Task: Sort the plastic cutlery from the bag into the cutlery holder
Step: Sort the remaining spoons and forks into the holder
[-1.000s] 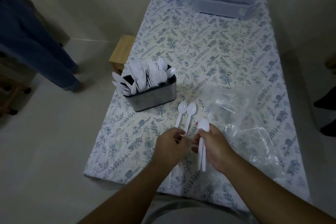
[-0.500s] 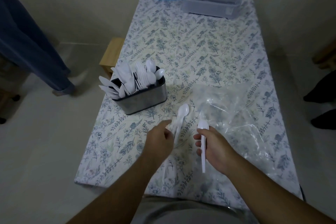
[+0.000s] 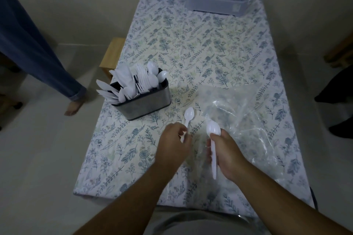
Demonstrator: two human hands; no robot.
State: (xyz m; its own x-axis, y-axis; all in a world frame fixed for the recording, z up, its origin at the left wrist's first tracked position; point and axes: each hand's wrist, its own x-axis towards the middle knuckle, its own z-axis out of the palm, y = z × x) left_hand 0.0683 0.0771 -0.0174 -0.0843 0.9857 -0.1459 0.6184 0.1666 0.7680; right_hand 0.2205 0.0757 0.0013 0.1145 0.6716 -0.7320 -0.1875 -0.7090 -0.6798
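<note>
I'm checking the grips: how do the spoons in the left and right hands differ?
The left hand pinches one spoon by its handle end, bowl pointing away. The right hand wraps a spoon bundle mid-handle, handles jutting toward the person. Both are white plastic.

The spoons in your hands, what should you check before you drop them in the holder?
1. Left hand grips a white plastic spoon by its handle: ok.
2. Right hand holds stacked white plastic spoons: ok; how many, cannot tell.
3. Room among the spoons in the grey metal cutlery holder: cannot tell, it looks crowded.
4. Holder stands upright on the floral tablecloth: ok.
5. Clear plastic bag emptied: cannot tell.
</note>
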